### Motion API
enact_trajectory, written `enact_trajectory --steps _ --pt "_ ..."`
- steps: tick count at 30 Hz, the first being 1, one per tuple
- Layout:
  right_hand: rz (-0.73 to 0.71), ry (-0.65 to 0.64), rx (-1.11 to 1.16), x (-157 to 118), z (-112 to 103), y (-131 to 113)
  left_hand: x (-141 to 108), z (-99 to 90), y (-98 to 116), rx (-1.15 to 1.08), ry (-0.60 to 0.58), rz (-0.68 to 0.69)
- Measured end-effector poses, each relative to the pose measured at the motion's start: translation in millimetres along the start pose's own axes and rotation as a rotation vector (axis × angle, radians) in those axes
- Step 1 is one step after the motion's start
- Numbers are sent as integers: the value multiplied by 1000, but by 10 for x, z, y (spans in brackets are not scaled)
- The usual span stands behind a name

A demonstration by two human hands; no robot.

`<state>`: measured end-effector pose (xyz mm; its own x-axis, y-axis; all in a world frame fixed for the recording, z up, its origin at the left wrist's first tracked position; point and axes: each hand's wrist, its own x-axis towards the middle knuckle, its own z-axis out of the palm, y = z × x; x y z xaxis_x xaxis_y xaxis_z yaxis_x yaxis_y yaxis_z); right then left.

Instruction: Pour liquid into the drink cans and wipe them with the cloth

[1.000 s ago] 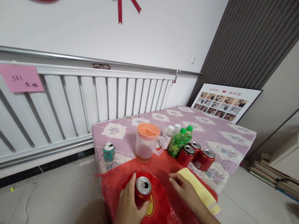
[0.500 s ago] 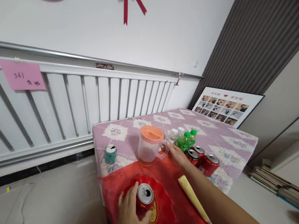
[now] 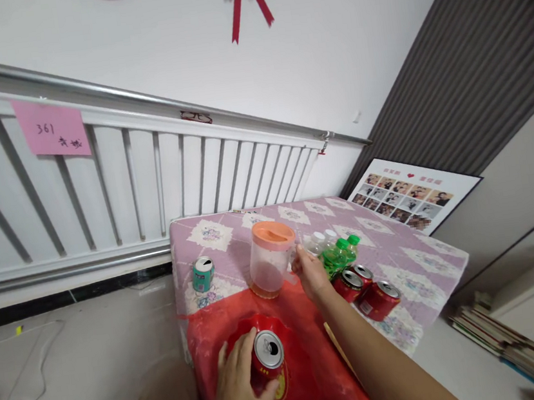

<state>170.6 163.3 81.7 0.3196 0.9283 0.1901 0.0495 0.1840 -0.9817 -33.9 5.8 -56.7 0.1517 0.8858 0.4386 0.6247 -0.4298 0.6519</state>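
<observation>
My left hand (image 3: 241, 385) is wrapped round an upright red can (image 3: 267, 359), its top opened, over a red scalloped tray (image 3: 292, 346). Farther off, my right hand (image 3: 311, 271) has its fingers closed round the handle of a clear pitcher (image 3: 270, 261) with an orange lid. The pitcher has a little amber liquid at its bottom and stands by the edge of the red cloth (image 3: 209, 327). Right of my right wrist are several red cans (image 3: 379, 300) and, behind them, bottles with green caps (image 3: 342, 252) and white caps.
A teal can (image 3: 203, 275) stands at the table's left. A yellow strip (image 3: 338, 347) lies partly under my right forearm. Behind the patterned tablecloth (image 3: 293, 215) are a white radiator (image 3: 205, 175) and a photo board (image 3: 408, 199).
My right hand has closed round the pitcher's handle. The view has shifted slightly, and my right forearm now covers more of the yellow strip. My left hand still holds the red can.
</observation>
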Motion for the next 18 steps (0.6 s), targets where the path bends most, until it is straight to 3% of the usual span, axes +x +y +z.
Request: enact_trajectory --steps 6,12,18 --pt "-5 6 32 -138 -267 -531 30 -16 27 -23 1 -24" --pt "10 3 -13 -479 -627 -1070 64 -63 71 -45 5 -38" --pt "108 -6 -159 -858 -926 -1311 97 -147 153 -65 -42 -81"
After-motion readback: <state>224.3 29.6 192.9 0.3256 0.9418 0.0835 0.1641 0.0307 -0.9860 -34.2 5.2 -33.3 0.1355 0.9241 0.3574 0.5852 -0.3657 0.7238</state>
